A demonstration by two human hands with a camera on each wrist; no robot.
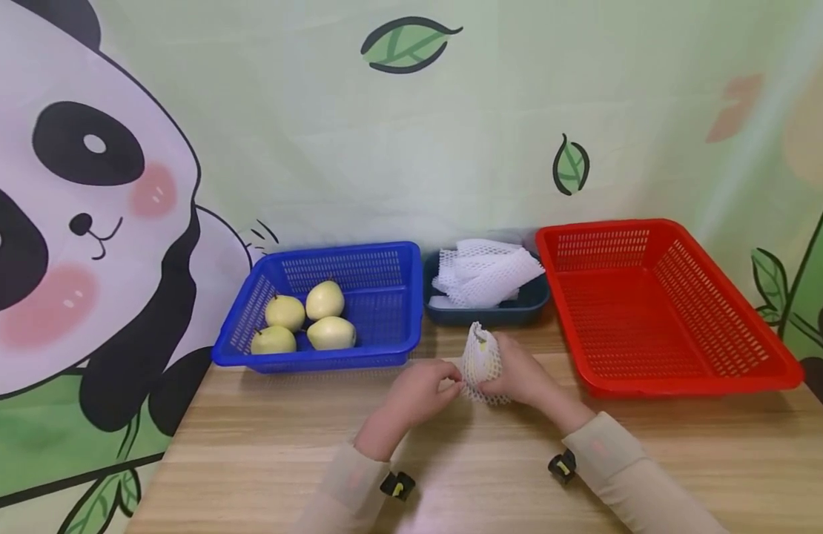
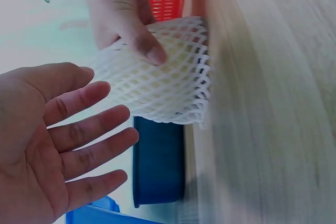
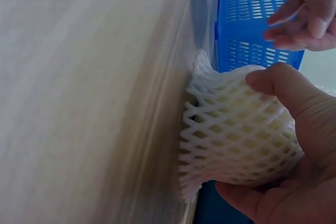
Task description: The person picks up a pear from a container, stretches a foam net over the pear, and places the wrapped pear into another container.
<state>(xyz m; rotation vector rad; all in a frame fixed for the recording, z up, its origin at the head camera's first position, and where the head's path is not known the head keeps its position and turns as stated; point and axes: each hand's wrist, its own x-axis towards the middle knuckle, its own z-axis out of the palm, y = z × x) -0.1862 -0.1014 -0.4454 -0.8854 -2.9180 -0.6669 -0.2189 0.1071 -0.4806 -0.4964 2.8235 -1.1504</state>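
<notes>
A pear [image 1: 482, 363] sits inside a white foam net sleeve [image 3: 236, 124], its pale yellow skin showing through the mesh. My right hand [image 1: 520, 372] grips the sleeved pear from the right, thumb across the front and fingers behind it. The sleeve's loose lower edge hangs close over the table. My left hand [image 1: 421, 393] is just left of the sleeve, fingers spread and holding nothing in the left wrist view. Several bare pears [image 1: 331, 334] lie in the blue basket [image 1: 385, 348] on the left.
A dark teal tray [image 1: 485, 317] behind the hands holds a pile of white foam net sleeves [image 1: 488, 274]. On the right stands a red basket [image 1: 625, 311] with nothing in it. The wooden table [image 1: 265, 460] meets a printed panda backdrop [image 1: 478, 148].
</notes>
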